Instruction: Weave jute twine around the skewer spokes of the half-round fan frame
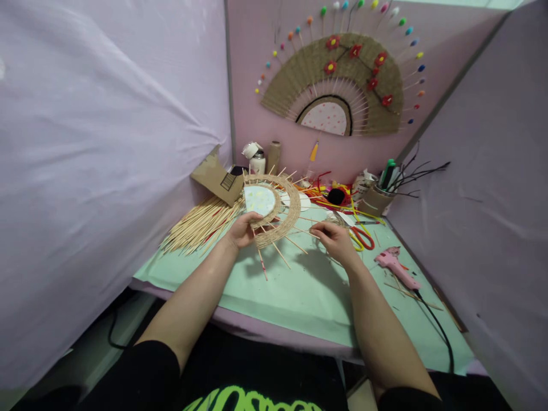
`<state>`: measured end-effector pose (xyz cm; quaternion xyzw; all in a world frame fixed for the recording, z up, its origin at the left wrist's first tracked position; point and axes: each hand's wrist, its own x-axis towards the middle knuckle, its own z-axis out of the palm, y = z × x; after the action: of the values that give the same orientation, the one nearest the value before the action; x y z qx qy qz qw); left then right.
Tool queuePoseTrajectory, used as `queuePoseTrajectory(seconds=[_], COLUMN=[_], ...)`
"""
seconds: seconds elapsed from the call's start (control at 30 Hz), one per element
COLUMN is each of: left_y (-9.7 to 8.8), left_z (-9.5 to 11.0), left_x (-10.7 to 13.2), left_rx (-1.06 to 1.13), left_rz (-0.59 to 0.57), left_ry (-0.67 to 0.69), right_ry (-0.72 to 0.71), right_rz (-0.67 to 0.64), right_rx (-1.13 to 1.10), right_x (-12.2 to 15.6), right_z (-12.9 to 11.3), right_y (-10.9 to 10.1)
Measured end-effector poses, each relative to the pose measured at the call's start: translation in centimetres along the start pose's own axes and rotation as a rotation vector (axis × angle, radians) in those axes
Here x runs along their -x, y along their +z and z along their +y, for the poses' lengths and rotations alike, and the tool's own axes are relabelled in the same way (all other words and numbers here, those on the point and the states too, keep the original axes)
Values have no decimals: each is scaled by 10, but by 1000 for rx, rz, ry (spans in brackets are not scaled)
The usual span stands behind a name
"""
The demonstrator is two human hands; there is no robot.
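My left hand point(245, 229) grips a half-round woven fan point(293, 214) by its inner part, thumb on the front. The fan has a pale patterned half-disc point(259, 201) at its centre, a band of tan twine around it, and thin wooden sticks radiating outward. It is held tilted above the table. To the right of the fan, the fingers of my right hand point(333, 238) are pinched together at the stick ends. A thin strand or stick seems to lie in the pinch, too small to make out surely.
Bamboo skewers point(201, 225) lie in a heap at left beside a cardboard piece point(220, 177). At right are scissors point(363, 238), a pink glue gun point(396, 268) with its cord, and a pot of pens and twigs point(377, 200). A large decorated fan point(295, 74) hangs on the back wall.
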<state>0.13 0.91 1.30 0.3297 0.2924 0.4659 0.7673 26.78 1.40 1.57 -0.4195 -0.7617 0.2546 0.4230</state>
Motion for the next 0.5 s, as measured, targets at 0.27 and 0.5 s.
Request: queuePoseTrajectory(seconds=[0.27, 0.5], left_y=[3, 4], left_z=[1, 2], left_x=[3, 13], left_rx=[22, 16], left_rz=[-19, -143], left_ry=[32, -11], right_ry=[18, 37], right_rz=[69, 74], right_rx=[-7, -7], right_x=[-1, -1], right_z=[0, -2], right_y=[0, 4])
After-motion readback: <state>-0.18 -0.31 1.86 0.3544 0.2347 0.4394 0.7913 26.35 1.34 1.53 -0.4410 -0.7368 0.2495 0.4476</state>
